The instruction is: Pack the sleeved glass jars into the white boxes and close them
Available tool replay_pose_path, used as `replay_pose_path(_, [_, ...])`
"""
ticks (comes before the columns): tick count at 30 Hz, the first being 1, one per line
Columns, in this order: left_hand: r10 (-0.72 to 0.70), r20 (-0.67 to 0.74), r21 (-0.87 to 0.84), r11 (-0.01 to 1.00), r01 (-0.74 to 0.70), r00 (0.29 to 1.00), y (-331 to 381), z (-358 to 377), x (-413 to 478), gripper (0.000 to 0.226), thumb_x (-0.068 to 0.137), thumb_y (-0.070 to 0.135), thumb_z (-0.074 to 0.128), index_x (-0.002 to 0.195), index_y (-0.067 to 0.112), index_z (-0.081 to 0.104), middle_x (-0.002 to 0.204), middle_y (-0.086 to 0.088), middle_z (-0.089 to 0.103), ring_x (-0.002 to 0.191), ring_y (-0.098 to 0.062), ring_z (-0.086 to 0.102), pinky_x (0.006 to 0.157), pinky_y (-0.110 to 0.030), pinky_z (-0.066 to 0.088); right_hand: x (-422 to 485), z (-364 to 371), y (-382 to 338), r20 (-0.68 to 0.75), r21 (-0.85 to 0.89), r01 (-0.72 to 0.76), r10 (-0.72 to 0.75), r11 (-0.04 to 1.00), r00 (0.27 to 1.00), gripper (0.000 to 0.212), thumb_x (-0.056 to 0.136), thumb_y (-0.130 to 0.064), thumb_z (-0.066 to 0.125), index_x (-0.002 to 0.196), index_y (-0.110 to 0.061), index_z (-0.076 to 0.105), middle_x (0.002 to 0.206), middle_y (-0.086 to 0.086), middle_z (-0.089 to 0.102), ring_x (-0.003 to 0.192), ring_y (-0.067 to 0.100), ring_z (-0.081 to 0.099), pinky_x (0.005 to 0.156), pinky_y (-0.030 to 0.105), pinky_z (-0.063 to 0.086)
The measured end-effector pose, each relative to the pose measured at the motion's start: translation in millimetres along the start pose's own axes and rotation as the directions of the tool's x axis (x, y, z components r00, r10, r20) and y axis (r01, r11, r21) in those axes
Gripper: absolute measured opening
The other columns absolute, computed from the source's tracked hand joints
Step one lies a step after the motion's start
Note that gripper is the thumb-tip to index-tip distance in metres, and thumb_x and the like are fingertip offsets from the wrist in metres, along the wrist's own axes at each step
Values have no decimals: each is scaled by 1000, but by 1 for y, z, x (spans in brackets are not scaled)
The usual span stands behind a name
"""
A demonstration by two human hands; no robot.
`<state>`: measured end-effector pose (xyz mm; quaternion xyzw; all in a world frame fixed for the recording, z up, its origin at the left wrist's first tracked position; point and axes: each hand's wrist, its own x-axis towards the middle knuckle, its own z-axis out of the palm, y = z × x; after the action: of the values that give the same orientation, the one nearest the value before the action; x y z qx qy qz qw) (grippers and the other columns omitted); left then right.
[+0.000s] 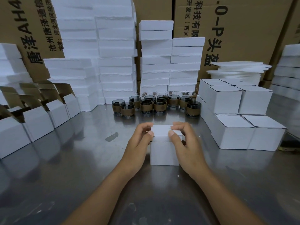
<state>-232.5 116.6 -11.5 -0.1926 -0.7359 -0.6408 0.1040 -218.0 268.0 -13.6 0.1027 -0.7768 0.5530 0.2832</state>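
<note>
Steel table (73, 159) runs across the whole frame, dull and reflective, with brown cartons (235, 30) printed in black lettering walling off the back

At the left edge a row of open white boxes (37, 122) stands with brown-lined flaps up. Behind them, from upper left to upper centre, foam blocks (113, 62) are stacked in tall columns

At centre frame the sleeved glass jars (154, 103) stand upright in a tight cluster at the foot of the foam, smoky glass with brown bands round them, well apart from my hands

Below them, lower centre, one white box (164, 153) stands on the table with a white slab (160, 132) sitting at its top. My left hand (139, 142) pinches the slab's left side, thumb on top and fingers curled over the far edge. My right hand (183, 143) pinches the right side the same way. Whether a jar is inside, I cannot tell

To the right, closed white boxes (235, 127) are piled two high, and thin foam sheets (238, 69) lie heaped behind them
</note>
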Motion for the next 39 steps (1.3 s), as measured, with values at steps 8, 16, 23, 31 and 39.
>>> replay_pose_path(8, [-41,29,-77,996,44,999,1,2,2,40,95,7,41,115,42,43,114,16,48,97,13,51,76,-3,42,-4,4,-2,21,-55,9,-7,998,1000,12,89,-20,53,100,-25,55,125,-11,42,108,-26,32,84,-6,22])
replay_pose_path(16, [-78,-2,-135,988,77,997,7,-2,-1,40,91,4,50,119,32,45,117,2,50,106,-2,51,82,-19,41,-19,2,-15,89,-266,-7,31,964,996,85,58,-58,70,128,-35,28,118,-20,31,95,-24,27,79,-9,22])
replay_pose_path(23, [-60,5,-83,995,61,998,13,-2,-6,50,84,26,66,127,27,40,117,8,50,108,1,50,81,-10,43,-28,16,-21,-22,-294,-57,53,954,998,90,70,-37,74,141,-24,20,125,-11,30,114,3,34,86,13,30])
replay_pose_path(31, [-97,-6,-103,990,95,995,12,-5,-6,27,93,24,53,118,31,47,109,5,58,106,-8,57,88,-24,46,-9,-37,-33,-65,-324,-61,42,944,997,83,63,-27,75,135,-28,35,120,-14,39,102,-5,33,86,13,29])
replay_pose_path(39, [-79,8,-119,990,80,997,8,-2,-5,24,92,16,54,111,30,51,98,0,64,93,-11,64,85,-29,48,50,-154,-38,-332,-426,-93,-60,900,942,80,68,-26,78,137,-21,37,135,0,42,117,14,42,93,28,37])
